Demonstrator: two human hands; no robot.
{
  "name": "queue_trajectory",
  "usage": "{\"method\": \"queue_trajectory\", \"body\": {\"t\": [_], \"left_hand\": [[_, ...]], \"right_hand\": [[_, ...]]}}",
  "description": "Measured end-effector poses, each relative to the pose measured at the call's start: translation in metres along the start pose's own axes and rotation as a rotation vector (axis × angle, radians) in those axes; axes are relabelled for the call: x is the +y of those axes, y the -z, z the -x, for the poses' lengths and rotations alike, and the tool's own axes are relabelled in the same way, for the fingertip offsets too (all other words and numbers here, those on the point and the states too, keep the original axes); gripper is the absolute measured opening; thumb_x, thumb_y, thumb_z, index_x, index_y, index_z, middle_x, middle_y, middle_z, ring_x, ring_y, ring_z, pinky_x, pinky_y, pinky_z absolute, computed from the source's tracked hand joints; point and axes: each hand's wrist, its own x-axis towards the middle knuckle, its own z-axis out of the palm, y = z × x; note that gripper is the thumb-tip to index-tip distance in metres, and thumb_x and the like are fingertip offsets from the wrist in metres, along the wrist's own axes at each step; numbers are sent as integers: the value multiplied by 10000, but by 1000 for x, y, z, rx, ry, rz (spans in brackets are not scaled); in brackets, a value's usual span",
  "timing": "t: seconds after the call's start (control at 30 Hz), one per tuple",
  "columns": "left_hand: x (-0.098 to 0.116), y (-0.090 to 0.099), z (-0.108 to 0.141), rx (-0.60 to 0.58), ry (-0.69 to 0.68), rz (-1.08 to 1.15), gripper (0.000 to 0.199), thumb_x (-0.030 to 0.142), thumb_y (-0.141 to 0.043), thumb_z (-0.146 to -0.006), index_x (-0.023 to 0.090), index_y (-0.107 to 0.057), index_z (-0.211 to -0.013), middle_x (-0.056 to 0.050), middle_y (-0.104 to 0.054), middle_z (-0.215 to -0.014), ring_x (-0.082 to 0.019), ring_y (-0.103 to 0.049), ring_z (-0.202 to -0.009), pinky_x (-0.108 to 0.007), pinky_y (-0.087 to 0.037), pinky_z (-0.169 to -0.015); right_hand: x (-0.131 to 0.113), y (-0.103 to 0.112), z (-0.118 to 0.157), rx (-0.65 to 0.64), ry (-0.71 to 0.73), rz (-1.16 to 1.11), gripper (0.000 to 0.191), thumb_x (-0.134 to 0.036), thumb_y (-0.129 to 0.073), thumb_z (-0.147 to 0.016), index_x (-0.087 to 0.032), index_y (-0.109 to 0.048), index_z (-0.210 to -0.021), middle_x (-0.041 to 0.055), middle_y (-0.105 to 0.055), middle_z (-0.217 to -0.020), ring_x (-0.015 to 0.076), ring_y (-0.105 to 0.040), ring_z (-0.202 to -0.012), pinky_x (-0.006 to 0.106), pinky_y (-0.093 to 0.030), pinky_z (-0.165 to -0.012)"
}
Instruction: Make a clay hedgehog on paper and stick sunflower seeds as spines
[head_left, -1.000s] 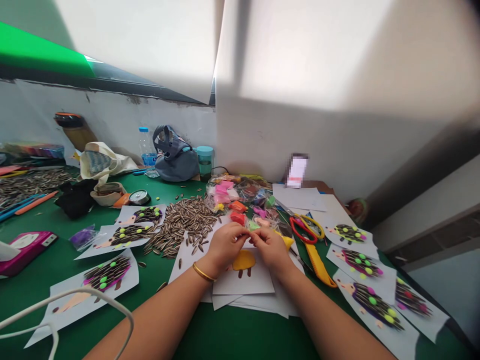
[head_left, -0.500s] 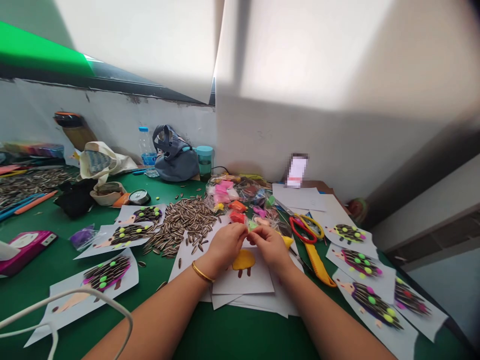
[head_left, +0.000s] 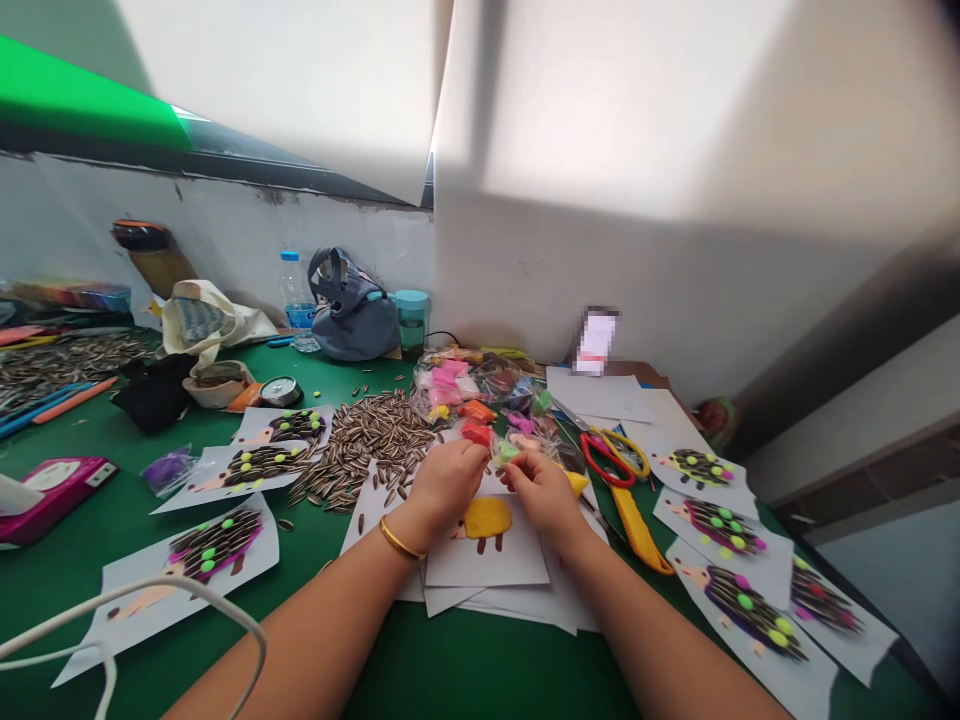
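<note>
My left hand (head_left: 450,487), with a gold bangle at the wrist, is closed with its fingertips pinched together. Close by on the right, my right hand (head_left: 541,490) is closed too, thumb against forefinger. Whatever lies in either pinch is too small or hidden to make out. Both hands hover above a white sheet (head_left: 465,570) bearing a flattened yellow clay body (head_left: 488,518) with two brown clay legs; my left hand partly covers its left end. Just beyond the fingers lie a red clay packet (head_left: 477,433) and a light green clay piece (head_left: 507,451).
A heap of sunflower seeds (head_left: 375,440) lies left of the sheets. Red-handled scissors (head_left: 606,458) and a yellow cutter (head_left: 641,530) are on the right. Seed-covered hedgehog pictures (head_left: 217,545) flank both sides. A white cable (head_left: 202,590) arcs at the lower left.
My hands have drawn slightly apart; their fingertips were together before, and a gap now shows between them. More of the yellow clay body is visible.
</note>
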Motion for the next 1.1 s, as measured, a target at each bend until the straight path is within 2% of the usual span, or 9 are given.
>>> {"method": "queue_trajectory", "body": {"t": [0.17,0.27,0.47,0.6,0.73,0.9,1.1], "left_hand": [[-11,2,2,-112,116,122,124,193,-563,-884,209,-686,-880,-49,-696,-864,-196,-626,-798,-280,-439,-691],[-17,2,4,-119,144,171,132,176,-586,-855,218,-703,-899,-39,-699,-894,-196,-633,-834,-278,-454,-722],[-31,14,8,-94,100,235,129,182,-620,-832,225,-733,-878,-37,-672,-1013,-187,-635,-903,-281,-473,-809],[-38,22,10,-251,43,189,107,182,-691,-757,231,-753,-829,-41,-670,-904,-212,-626,-882,-294,-459,-774],[-37,22,11,-292,46,170,94,191,-712,-739,233,-746,-816,-32,-677,-834,-203,-617,-795,-285,-435,-696],[-29,21,10,-318,86,208,79,178,-692,-753,234,-729,-795,-14,-699,-796,-176,-616,-717,-260,-400,-632],[-25,16,12,-312,52,206,90,163,-664,-771,226,-727,-783,-21,-712,-803,-182,-627,-736,-263,-406,-649]], "right_hand": [[2,1,3,-62,27,171,123,-284,-573,-817,-213,-673,-813,14,-710,-790,191,-634,-738,285,-450,-664],[1,2,5,-97,52,236,118,-248,-567,-807,-223,-682,-820,5,-714,-797,187,-630,-738,278,-439,-659],[-1,7,7,-126,66,313,134,-208,-575,-811,-231,-705,-835,9,-730,-828,186,-637,-748,274,-437,-653],[-5,11,8,-138,88,399,172,-192,-578,-821,-237,-731,-886,32,-746,-894,210,-654,-806,298,-452,-689],[-6,15,9,-137,132,495,232,-168,-556,-844,-246,-742,-959,47,-750,-988,240,-659,-913,337,-464,-778],[-11,18,12,-114,195,558,229,-158,-539,-866,-242,-741,-934,56,-743,-965,234,-651,-920,343,-463,-810],[-21,12,19,-180,275,413,255,-99,-555,-809,-243,-736,-916,25,-730,-933,191,-641,-878,301,-464,-794]]}}
